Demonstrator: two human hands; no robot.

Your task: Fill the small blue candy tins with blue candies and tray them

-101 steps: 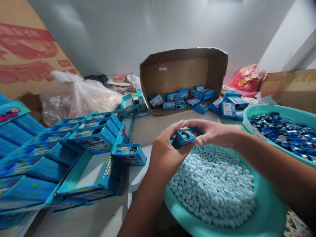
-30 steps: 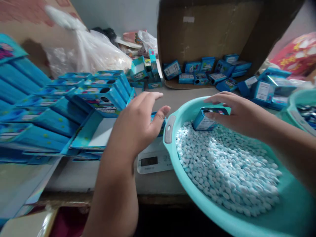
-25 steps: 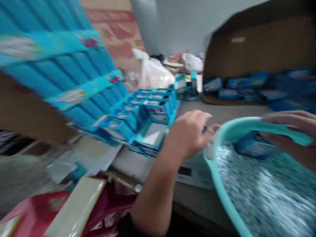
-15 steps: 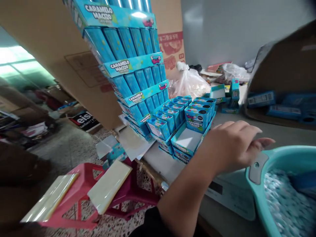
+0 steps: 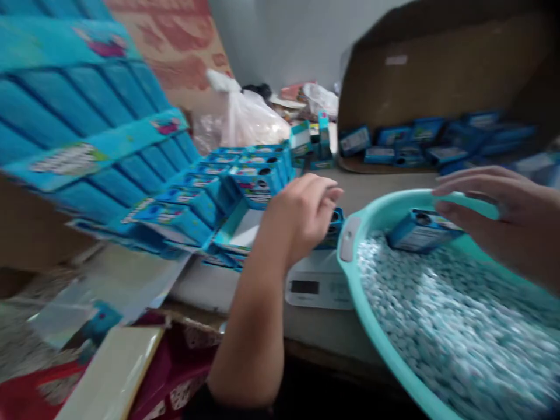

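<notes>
My left hand is curled in front of a small blue candy box, which stands by the kitchen scale. It partly hides that box, and whether the fingers grip anything is hidden. My right hand is over the turquoise tub, thumb and fingers apart. Just left of its fingertips, a tilted blue candy box rests on the small pale-blue wrapped candies that fill the tub. Beyond my left hand is a display tray partly filled with upright boxes.
Tall stacked display trays lean at the left. An open carton at the back right holds several blue boxes. A white plastic bag sits behind the trays. Stools with a cream-coloured flat pack stand at lower left.
The view has swung right, bringing more of the tub and carton into sight. My right hand has come into view over the tub. My left hand stays curled near the scale.
</notes>
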